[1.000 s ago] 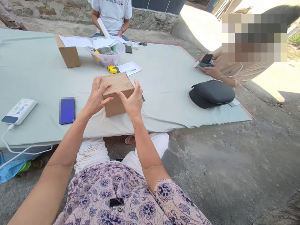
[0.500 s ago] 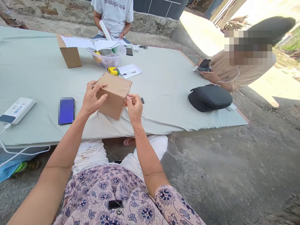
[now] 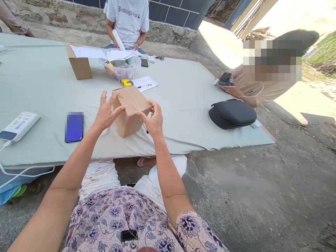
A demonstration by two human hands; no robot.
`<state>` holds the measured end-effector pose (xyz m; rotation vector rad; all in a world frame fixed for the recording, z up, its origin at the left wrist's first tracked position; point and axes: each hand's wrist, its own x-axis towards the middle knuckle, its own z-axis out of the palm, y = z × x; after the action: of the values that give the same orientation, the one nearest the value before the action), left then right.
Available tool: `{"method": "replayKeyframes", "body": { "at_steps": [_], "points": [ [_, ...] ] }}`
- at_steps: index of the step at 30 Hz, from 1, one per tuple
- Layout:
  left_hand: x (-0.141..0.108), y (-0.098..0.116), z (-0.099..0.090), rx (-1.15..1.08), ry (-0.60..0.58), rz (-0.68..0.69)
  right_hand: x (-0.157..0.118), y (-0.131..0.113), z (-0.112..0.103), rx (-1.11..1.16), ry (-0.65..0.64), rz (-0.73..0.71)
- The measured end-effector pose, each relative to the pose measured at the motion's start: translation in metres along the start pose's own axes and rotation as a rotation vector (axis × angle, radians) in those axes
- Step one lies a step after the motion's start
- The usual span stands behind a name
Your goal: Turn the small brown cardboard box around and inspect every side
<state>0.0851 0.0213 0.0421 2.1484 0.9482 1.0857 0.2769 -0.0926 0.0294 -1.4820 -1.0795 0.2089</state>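
Along the far edge of the cloth-covered surface (image 3: 183, 108) sits a person in a white T-shirt (image 3: 127, 19), and at the right edge a co-worker's hands (image 3: 228, 84) hold a dark phone. Near that edge lies a black zip case (image 3: 232, 114). Toward the far left corner stand a second cardboard box (image 3: 78, 67) and a clear plastic tub (image 3: 118, 69), with a yellow tape measure (image 3: 126, 83) and a paper sheet (image 3: 145, 83) nearer the middle. By the left edge lie a white power bank (image 3: 19, 126) and a smartphone (image 3: 74, 127).

Just in from the near edge, a cardboard box (image 3: 130, 110) sits tilted between the person's hands. The left hand (image 3: 106, 113) is open, fingers spread against its side. The right hand (image 3: 153, 119) curls at its corner, though a firm grip cannot be told. With so light a hold on wrinkled cloth, the box could tip or slide over the near edge.
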Motion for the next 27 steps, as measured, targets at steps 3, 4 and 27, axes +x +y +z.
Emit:
{"method": "replayKeyframes", "body": {
  "at_steps": [3,4,27],
  "points": [
    [-0.013,0.006,0.004,-0.044,0.037,-0.043,-0.003,-0.003,-0.002,-0.016,0.063,0.013],
    [-0.018,0.009,0.006,-0.100,0.014,-0.038,-0.003,-0.003,-0.003,-0.025,0.064,-0.001],
    [-0.016,-0.027,0.019,-0.249,-0.105,0.116,-0.019,0.081,0.017,0.354,-0.047,0.173]
  ]
}}
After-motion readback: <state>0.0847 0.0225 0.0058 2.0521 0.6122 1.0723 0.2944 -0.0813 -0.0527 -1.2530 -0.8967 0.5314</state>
